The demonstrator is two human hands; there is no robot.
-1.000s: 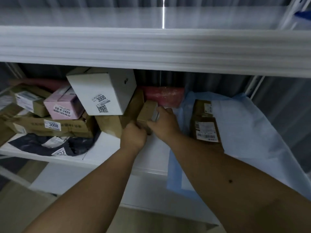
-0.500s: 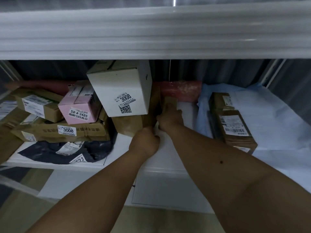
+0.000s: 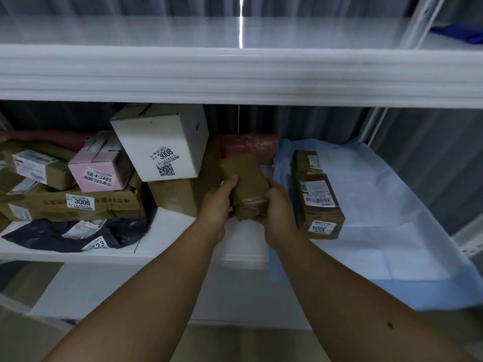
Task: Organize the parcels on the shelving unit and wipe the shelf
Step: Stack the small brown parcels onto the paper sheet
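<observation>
A small brown taped parcel (image 3: 247,185) is held above the middle of the white shelf (image 3: 167,231). My left hand (image 3: 218,202) grips its left side and my right hand (image 3: 278,207) grips its right side and bottom. To the left, a white box marked 3008 (image 3: 162,142) sits on a brown box (image 3: 177,197), beside a pink box (image 3: 100,167) on a flat brown carton (image 3: 78,203). A black bag (image 3: 75,235) lies at the shelf front. On the right, a long brown parcel marked 3004 (image 3: 317,202) rests on a light blue cloth (image 3: 386,218).
A red wrapped roll (image 3: 248,147) lies along the back of the shelf. More brown parcels (image 3: 34,165) pile up at the far left. The upper shelf's thick white edge (image 3: 240,74) hangs just above. A metal upright (image 3: 376,126) stands at the right.
Both hands have pulled the small brown parcel out from beside the brown box toward the shelf front and lifted it; it now lies lengthwise between them.
</observation>
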